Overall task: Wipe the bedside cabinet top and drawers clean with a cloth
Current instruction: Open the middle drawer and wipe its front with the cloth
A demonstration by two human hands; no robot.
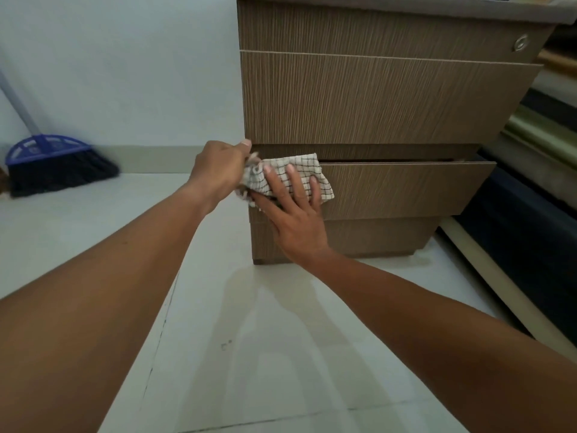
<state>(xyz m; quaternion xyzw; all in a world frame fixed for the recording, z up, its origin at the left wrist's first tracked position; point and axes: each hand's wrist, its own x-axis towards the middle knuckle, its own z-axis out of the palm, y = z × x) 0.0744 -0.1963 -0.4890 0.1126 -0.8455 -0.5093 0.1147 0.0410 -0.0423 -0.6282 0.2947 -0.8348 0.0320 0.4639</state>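
Observation:
The bedside cabinet (374, 98) is brown wood grain with three drawers and stands on the floor in front of me. Its bottom drawer (406, 189) is pulled partly out. A white checked cloth (307, 170) lies draped over the left end of that drawer's front. My right hand (293, 214) presses flat on the cloth with fingers spread. My left hand (218, 170) pinches the cloth's bunched left end at the cabinet's left corner. A round lock (520, 42) sits on the top drawer at the right.
A blue broom (53, 164) leans against the white wall at the left. Pale floor tiles (249, 354) spread in front of the cabinet. A bed frame and dark mattress edge (530, 229) run close along the cabinet's right side.

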